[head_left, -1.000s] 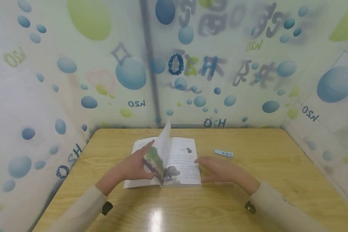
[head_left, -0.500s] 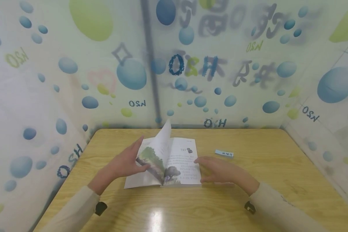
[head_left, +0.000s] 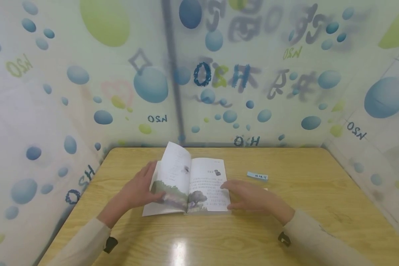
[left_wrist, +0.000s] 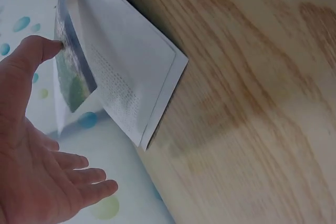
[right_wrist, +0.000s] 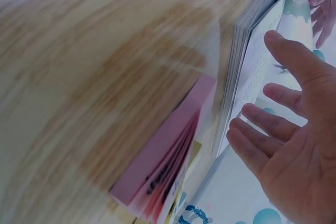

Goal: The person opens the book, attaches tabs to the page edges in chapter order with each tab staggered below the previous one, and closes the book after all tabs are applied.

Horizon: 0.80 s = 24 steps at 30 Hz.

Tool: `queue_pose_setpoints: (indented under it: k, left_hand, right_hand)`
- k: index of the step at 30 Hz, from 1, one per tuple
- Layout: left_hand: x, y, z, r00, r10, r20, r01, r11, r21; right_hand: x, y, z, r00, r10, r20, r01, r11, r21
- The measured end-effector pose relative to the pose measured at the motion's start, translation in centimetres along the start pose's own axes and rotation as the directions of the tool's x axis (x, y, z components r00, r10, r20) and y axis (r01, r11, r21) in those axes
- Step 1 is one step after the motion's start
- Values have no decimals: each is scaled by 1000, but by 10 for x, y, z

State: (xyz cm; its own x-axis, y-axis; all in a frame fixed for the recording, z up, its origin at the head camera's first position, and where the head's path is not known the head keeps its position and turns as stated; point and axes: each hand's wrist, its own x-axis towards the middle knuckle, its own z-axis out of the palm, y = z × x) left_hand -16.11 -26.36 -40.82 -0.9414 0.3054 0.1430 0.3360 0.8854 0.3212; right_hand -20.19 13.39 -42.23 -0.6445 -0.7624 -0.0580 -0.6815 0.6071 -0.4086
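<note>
An open book point(head_left: 207, 177) lies on the table, with printed text and tree drawings on its pages. One page point(head_left: 174, 170) stands raised and leans left over the left-hand side. At that page is my left hand point(head_left: 136, 190); in the left wrist view its thumb point(left_wrist: 44, 48) touches the page while the other fingers are extended and hold nothing. Near the book's right edge is my right hand point(head_left: 252, 195), fingers spread, the fingertips over the margin. Whether they touch the paper I cannot tell.
Beside the right hand lies a pink pad of paper slips point(right_wrist: 163, 150), mostly hidden from the head view. A light-blue strip with writing point(head_left: 257, 176) lies behind that hand. Patterned walls point(head_left: 219, 111) close off the wooden table point(head_left: 302, 170) at the back and sides.
The raised page has swung from nearly upright over to the left. My left hand has drawn left alongside it. The right hand has barely moved.
</note>
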Motion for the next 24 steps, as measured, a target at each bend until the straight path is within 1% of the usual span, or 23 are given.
queue_pose_setpoints:
  k: [2, 5, 9, 12, 15, 20, 24]
  left_hand:
    - [0, -1, 2, 1000, -15, 9, 15, 1000, 21]
    - [1, 0, 7, 1000, -8, 12, 7, 999, 44]
    - [6, 4, 15, 999, 33, 21, -34, 997, 63]
    - [12, 12, 22, 996, 79, 30, -81, 994, 79]
    - [18, 21, 29, 992, 119, 45, -123, 989, 87]
    - [30, 38, 40, 985, 142, 101, -150, 986, 72]
    - [37, 46, 50, 976, 155, 154, -169, 983, 77]
  right_hand:
    - [0, -1, 2, 1000, 2, -3, -2, 1000, 10]
    - [2, -1, 5, 1000, -5, -3, 5, 1000, 1]
    - [7, -3, 11, 999, -49, -17, 48, 999, -18]
    - [11, -5, 16, 997, -73, -23, 73, 997, -26]
    - [16, -7, 21, 997, -80, -13, 79, 996, -50]
    - [24, -12, 29, 996, -90, 2, 89, 993, -74]
    - [32, -15, 36, 994, -106, 3, 106, 988, -114]
